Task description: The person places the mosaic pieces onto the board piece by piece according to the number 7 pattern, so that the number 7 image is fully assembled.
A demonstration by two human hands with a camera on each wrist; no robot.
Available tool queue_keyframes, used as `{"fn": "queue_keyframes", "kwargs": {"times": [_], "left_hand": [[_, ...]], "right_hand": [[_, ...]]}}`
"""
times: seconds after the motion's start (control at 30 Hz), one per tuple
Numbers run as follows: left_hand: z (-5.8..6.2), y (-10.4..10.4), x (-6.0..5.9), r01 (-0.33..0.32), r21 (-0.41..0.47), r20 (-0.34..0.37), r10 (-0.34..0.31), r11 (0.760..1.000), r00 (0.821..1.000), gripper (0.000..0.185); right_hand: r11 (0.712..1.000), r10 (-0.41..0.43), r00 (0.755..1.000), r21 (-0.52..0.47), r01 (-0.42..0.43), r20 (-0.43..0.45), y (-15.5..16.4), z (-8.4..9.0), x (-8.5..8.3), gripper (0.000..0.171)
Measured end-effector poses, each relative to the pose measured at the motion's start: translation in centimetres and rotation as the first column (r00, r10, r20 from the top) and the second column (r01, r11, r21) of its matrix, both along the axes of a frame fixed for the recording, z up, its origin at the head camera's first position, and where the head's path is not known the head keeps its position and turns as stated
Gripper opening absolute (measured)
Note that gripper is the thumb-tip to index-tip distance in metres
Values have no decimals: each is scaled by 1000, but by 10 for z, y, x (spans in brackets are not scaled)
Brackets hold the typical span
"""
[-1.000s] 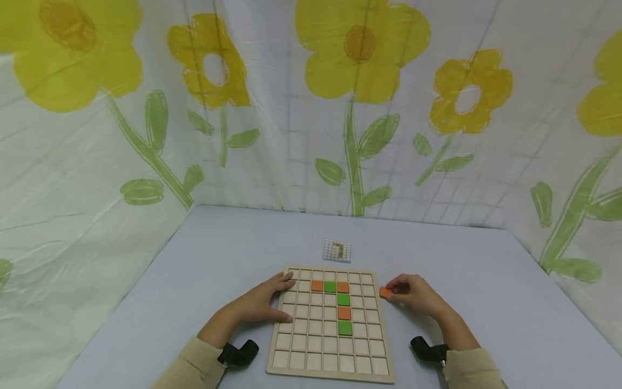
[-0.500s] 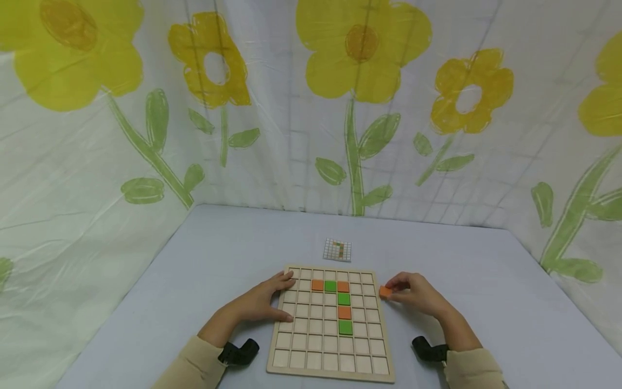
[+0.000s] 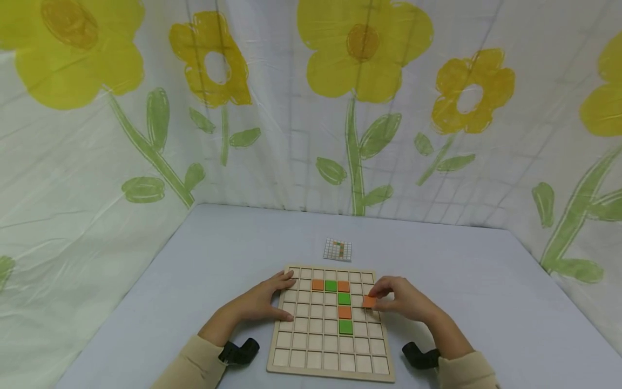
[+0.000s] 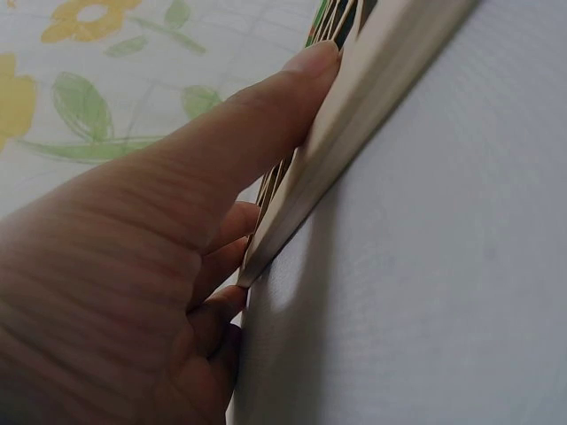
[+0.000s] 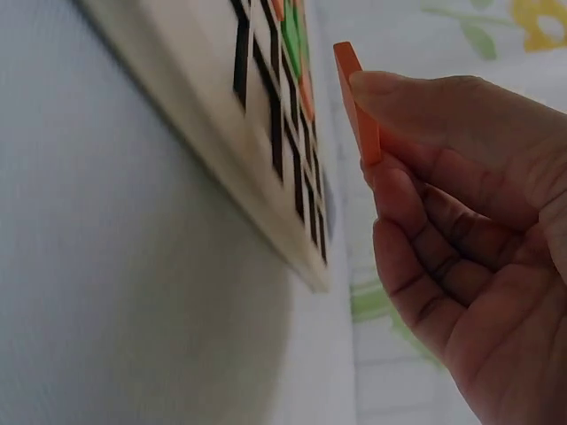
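Note:
A square orange tile (image 3: 369, 301) is pinched between the thumb and fingertips of my right hand (image 3: 407, 300), held over the right side of the wooden grid board (image 3: 314, 343). In the right wrist view the orange tile (image 5: 358, 111) shows tilted and clear of the board. My left hand (image 3: 257, 302) rests on the board's left edge, fingers and thumb spread apart on the rim. Set in the board's cells are a row of orange and green tiles (image 3: 330, 286) near the top and a column (image 3: 344, 312) running down from its right end.
Behind the board lies a small card (image 3: 337, 249) printed with a grid and a coloured pattern. A white table (image 3: 243, 232) surrounds the board, and a flower-printed curtain (image 3: 282, 151) hangs behind and beside it. Both wrists carry black camera mounts (image 3: 239, 352).
My right hand has lifted the orange tile from beside the board's right edge and carried it left over the cells. My left hand has stayed in place.

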State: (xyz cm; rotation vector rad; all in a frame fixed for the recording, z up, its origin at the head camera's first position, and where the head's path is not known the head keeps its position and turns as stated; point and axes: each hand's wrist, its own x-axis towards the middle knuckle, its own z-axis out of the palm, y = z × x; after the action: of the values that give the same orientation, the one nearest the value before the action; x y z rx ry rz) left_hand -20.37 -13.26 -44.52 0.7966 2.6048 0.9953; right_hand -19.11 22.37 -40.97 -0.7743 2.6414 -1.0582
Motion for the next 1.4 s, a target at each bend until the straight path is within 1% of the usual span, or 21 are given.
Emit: {"fn": "queue_keyframes", "kwargs": {"times": [0.2, 0.33, 0.53, 0.67, 0.87, 0.97, 1.07, 1.27, 1.4], "left_hand": [[0, -1, 0, 2, 4, 1, -2, 1000, 1000, 87], [0, -1, 0, 4, 12, 3, -4, 1000, 1000, 88], [1, -1, 1, 9, 12, 12, -9, 1000, 1000, 87], [2, -1, 0, 0, 1, 8, 0, 1000, 1000, 87], [3, 0, 1, 1, 2, 15, -1, 1000, 1000, 87], [2, 0, 1, 1, 2, 17, -1, 1000, 1000, 87], [2, 0, 0, 2, 5, 19, -2, 1000, 1000, 87], [1, -1, 0, 8, -1, 12, -8, 1000, 1000, 87], [1, -1, 0, 7, -3, 8, -7, 1000, 1000, 87]], "right_hand": [[996, 92, 996, -6, -91, 21, -19, 4, 10, 15], [988, 152, 987, -27, -150, 48, -29, 5, 17, 14], [979, 202, 973, -33, -200, 114, -41, 6, 26, 13], [972, 233, 964, -33, -231, 124, -47, 6, 30, 10], [969, 245, 955, -35, -243, 166, -52, 5, 34, 17], [969, 247, 951, -41, -244, 186, -54, 5, 36, 17], [971, 237, 952, -41, -234, 192, -56, 4, 37, 16], [978, 202, 962, 21, -210, 184, -59, 5, 39, 18], [976, 192, 968, 70, -205, 159, -62, 7, 41, 16]]}}
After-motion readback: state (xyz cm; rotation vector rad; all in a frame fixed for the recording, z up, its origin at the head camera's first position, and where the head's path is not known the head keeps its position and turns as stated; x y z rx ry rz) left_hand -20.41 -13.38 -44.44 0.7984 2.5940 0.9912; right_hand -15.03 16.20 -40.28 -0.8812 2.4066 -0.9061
